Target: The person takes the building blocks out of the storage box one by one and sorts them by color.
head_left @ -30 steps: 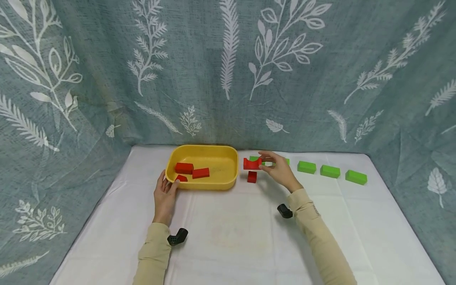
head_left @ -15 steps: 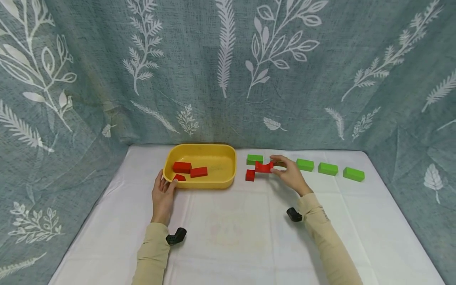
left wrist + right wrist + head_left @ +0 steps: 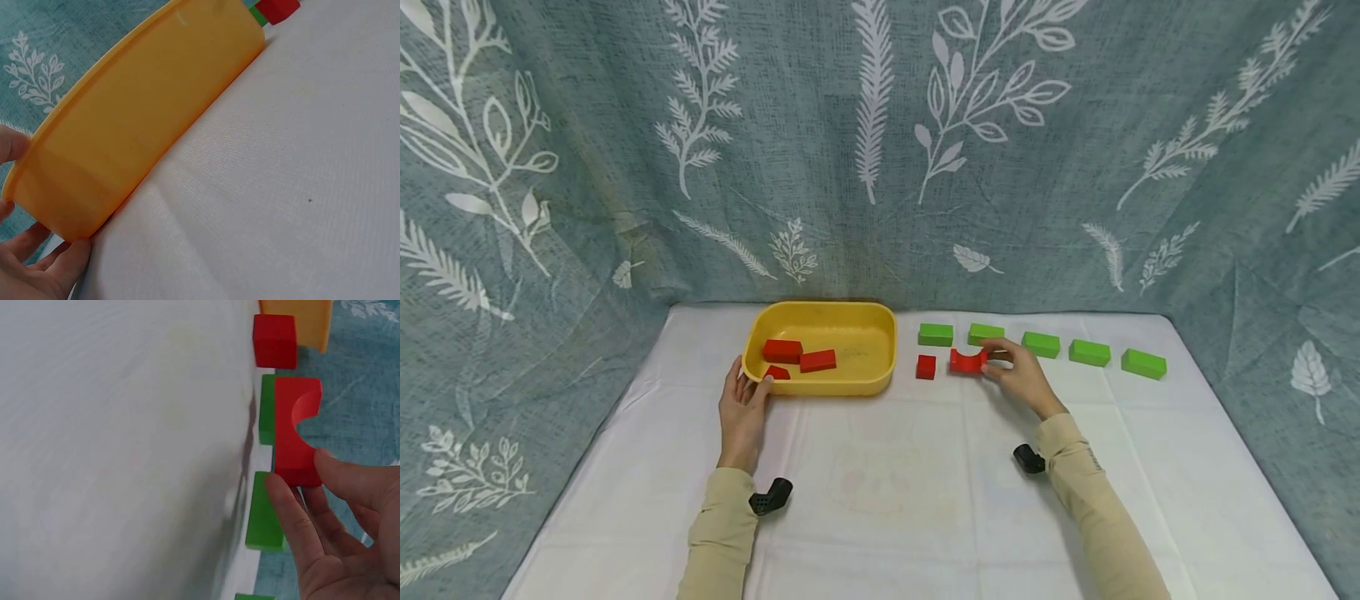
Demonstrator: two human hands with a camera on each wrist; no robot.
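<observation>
My left hand (image 3: 743,421) holds the near left corner of a yellow tray (image 3: 863,337), thumb over its rim and fingers against the outer wall. Three red blocks lie in the tray, among them a larger block (image 3: 782,351) and a flat one (image 3: 817,361); the third is partly hidden by the near rim. With thumb and fingers my right hand (image 3: 1021,379) pinches the right end of a red arch block (image 3: 289,437), its curved notch facing up. Just left of the arch block sits a red cube (image 3: 926,367), apart from it.
Along the back of the white-covered table runs a row of several green blocks (image 3: 936,335), right of the tray. A teal curtain (image 3: 820,167) with white leaf prints hangs behind. Black wrist devices (image 3: 1028,458) are on both sleeves.
My right hand has carried the arch block rightward and down, from above the red cube to beside it, in front of the green row. My left hand stays on the tray.
</observation>
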